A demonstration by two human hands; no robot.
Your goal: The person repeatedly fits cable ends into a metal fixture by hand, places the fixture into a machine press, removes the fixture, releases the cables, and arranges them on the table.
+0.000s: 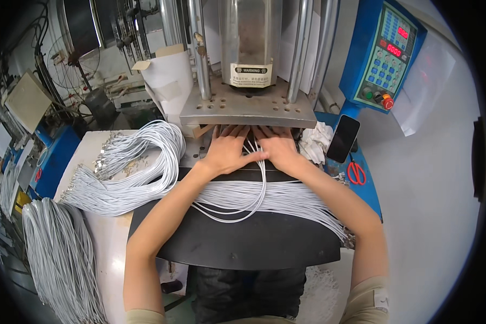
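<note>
My left hand (224,152) and my right hand (279,148) reach side by side under the thick metal plate (248,112) of a press. Their fingers stretch forward and lie fairly flat; the fingertips are hidden below the plate. Several white cables (263,181) come out between my hands and loop down toward me, then bend to the left. My left thumb lies across these cables, close to my right hand. Whatever the fingertips touch is out of sight. A bundle of white cables (286,197) stretches across the black padded board (243,243) beneath my forearms.
More white cables (170,156) curve in a pile at the left, and a grey bundle (59,254) hangs at the near left. On the right are a white rag (316,143), a phone (344,139), red-handled scissors (356,171) and a blue control panel (384,59). Steel posts (301,51) rise above the plate.
</note>
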